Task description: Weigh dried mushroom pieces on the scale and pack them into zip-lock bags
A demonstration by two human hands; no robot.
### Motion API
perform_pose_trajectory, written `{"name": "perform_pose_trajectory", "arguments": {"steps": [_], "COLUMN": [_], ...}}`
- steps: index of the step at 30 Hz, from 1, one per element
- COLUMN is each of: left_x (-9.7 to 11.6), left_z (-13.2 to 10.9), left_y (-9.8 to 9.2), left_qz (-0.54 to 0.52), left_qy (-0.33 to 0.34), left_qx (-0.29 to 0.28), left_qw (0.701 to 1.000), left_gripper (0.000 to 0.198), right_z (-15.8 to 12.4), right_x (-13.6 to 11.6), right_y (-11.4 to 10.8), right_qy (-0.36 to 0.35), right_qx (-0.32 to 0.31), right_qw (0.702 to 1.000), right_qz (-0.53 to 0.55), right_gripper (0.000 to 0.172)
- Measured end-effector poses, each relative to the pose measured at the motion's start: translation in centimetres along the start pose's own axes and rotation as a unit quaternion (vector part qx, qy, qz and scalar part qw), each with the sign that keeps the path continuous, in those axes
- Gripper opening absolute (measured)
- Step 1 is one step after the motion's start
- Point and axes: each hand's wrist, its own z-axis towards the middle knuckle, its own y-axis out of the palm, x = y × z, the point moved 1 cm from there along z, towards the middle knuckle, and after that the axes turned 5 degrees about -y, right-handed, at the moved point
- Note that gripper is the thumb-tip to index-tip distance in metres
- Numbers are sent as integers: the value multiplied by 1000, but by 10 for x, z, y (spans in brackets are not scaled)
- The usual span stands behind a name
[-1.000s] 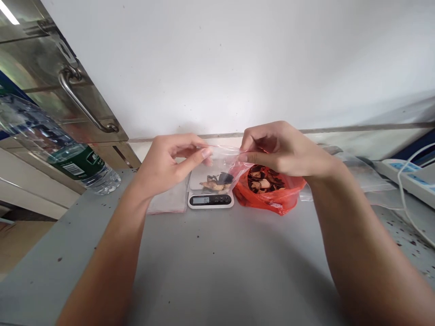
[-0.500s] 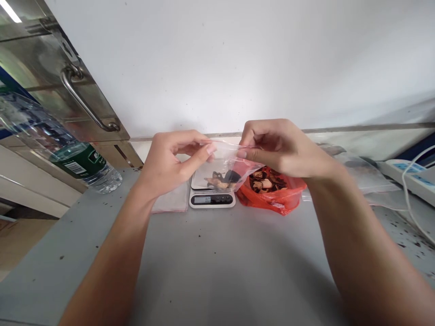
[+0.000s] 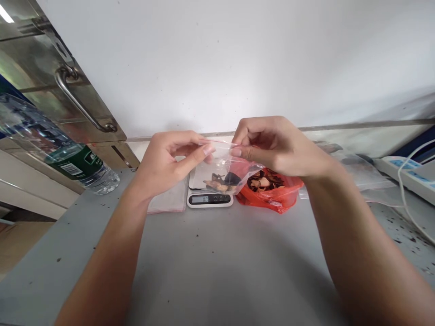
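A small clear zip bag (image 3: 220, 170) with a few dark and tan dried pieces hangs just above a white digital scale (image 3: 210, 198). My left hand (image 3: 168, 160) pinches the bag's top edge at its left end with thumb and forefinger. My right hand (image 3: 277, 145) pinches the same top edge at its right end. Behind and under my right hand lies an open orange plastic bag (image 3: 272, 199) full of dried pieces.
A pile of flat clear bags (image 3: 170, 201) lies left of the scale. A water bottle (image 3: 64, 151) lies at the far left by a steel door with a handle (image 3: 81, 106). More clear bags (image 3: 363, 179), a power strip (image 3: 408, 174) and white cable sit at right. Dark crumbs dot the grey table (image 3: 220, 262).
My two hands have drawn closer together along the bag's top edge, the right thumb sliding left. The bag stays just above the scale.
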Motion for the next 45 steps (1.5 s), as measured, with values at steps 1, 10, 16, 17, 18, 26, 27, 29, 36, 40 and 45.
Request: {"name": "perform_pose_trajectory", "arguments": {"steps": [1, 10, 16, 17, 18, 26, 27, 29, 36, 40, 45], "left_x": [0, 3, 0, -1, -2, -19, -20, -21, -21, -20, -17], "left_z": [0, -1, 0, 0, 1, 4, 4, 4, 2, 1, 1], "left_y": [0, 1, 0, -1, -2, -3, -3, -3, -7, -9, -7], "left_qz": [8, 35, 19, 15, 13, -8, -5, 0, -21, -11, 12], "left_qy": [-1, 3, -18, -18, -21, -87, -86, -82, -93, -101, -110], "left_qx": [-1, -10, -3, -12, -28, -183, -187, -192, -215, -227, -265], "left_qw": [1000, 999, 1000, 1000, 999, 979, 979, 978, 972, 969, 958], "left_gripper": [20, 24, 24, 21, 17, 11, 12, 12, 18, 21, 20], "right_z": [0, 1, 3, 4, 4, 5, 5, 7, 9, 8, 10], "right_x": [1, -3, 0, 1, 2, 3, 3, 4, 9, 10, 14], "right_y": [0, 1, 6, 7, 8, 12, 13, 13, 18, 21, 25], "right_qy": [-8, 19, -6, -5, -4, 45, 47, 36, -40, -26, -20], "right_qx": [0, -18, 29, 38, 44, 71, 62, 50, 74, 72, 67], "right_qw": [1000, 999, 998, 998, 998, 996, 997, 998, 996, 997, 997], "right_qz": [-4, -25, -58, -54, -48, -4, -10, -21, -29, -9, -21], "right_gripper": [25, 20, 30, 31, 32, 34, 32, 30, 31, 32, 30]}}
